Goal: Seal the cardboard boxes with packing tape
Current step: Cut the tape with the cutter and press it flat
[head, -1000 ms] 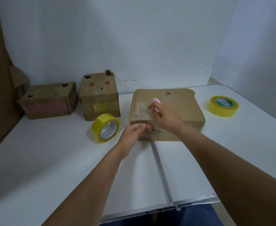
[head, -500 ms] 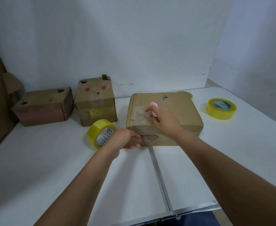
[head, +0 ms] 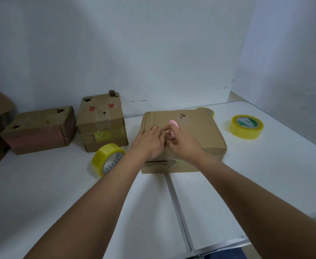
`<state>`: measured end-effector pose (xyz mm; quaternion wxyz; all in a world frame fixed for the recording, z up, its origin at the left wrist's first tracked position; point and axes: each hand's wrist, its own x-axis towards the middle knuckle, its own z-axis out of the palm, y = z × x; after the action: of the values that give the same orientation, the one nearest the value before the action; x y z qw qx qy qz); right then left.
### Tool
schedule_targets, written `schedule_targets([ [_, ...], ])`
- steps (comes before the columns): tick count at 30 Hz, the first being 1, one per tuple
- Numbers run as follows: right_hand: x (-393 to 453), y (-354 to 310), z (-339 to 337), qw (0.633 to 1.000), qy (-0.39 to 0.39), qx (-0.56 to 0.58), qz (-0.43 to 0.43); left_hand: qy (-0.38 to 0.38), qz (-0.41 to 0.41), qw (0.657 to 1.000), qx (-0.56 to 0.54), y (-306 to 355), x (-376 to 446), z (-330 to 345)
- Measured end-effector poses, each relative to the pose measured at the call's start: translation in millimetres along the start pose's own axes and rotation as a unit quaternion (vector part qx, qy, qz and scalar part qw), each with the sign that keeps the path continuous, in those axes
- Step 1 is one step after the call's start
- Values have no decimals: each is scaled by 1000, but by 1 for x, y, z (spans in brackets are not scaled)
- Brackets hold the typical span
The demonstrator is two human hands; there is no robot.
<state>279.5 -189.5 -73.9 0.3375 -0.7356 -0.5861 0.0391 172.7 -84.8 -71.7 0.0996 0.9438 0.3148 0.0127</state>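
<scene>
While our left hand (head: 148, 140) lies flat on the light, stiff cardboard box (head: 194, 131), our right hand (head: 183, 141) pinches a pink cutter (head: 173, 126); we'd steady its edges.

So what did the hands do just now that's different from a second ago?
The left hand left the front edge of the big cardboard box, dipped toward the table, then came up onto the box top, fingers lying flat beside the right hand. The right hand stayed on top, still holding the small pink tool. The boxes and tape rolls did not move.
</scene>
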Motion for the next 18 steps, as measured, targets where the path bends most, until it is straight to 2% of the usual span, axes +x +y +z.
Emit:
schedule_targets([
  [6, -3, -5, 3, 999, 24, 5, -44, -7, 10, 1000, 7, -1, -17, 8],
  [12, -7, -6, -1, 999, 15, 22, -22, 34, 59, 997, 21, 0, -60, 23],
  [15, -9, -4, -13, 994, 62, 82, 33, 54, 100, 993, 45, -7, -71, 23],
  [18, -15, 8, -41, 987, 144, 29, 63, 32, 144, 989, 25, -13, -73, 18],
])
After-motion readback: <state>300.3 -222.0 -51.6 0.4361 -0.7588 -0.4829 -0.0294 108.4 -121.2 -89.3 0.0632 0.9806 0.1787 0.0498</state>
